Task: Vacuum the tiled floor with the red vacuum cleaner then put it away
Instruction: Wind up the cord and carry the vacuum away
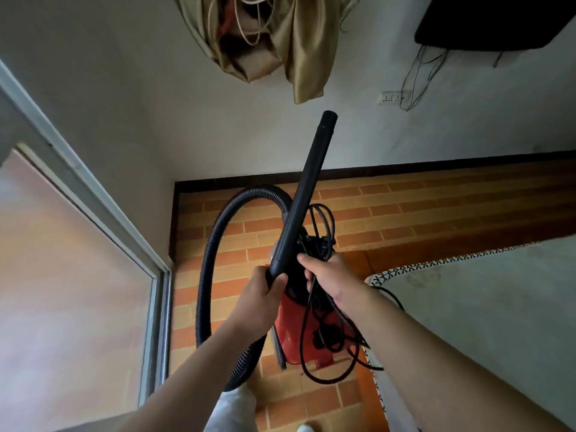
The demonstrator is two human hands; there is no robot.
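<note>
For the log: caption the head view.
Left hand grips black plastic wand; right hand holds black cord of red vacuum cleaner.

— Where is the camera sitting?
— It is riding on the person's head, facing forward and tipping steeply down along both forearms.
— How near is it getting?
— Very near. The left hand (265,294) gripping the black wand (307,188) and the right hand (327,275) holding the cord (321,246) are filling the near middle.
— And farther out?
— The wide lens is bending the edges. The tiled floor (420,207) is lying beyond the hands, the far wall (218,135) is rising above it, a door frame (103,198) is leaning in on the left, and a mattress (483,291) is crowding the right.
</note>
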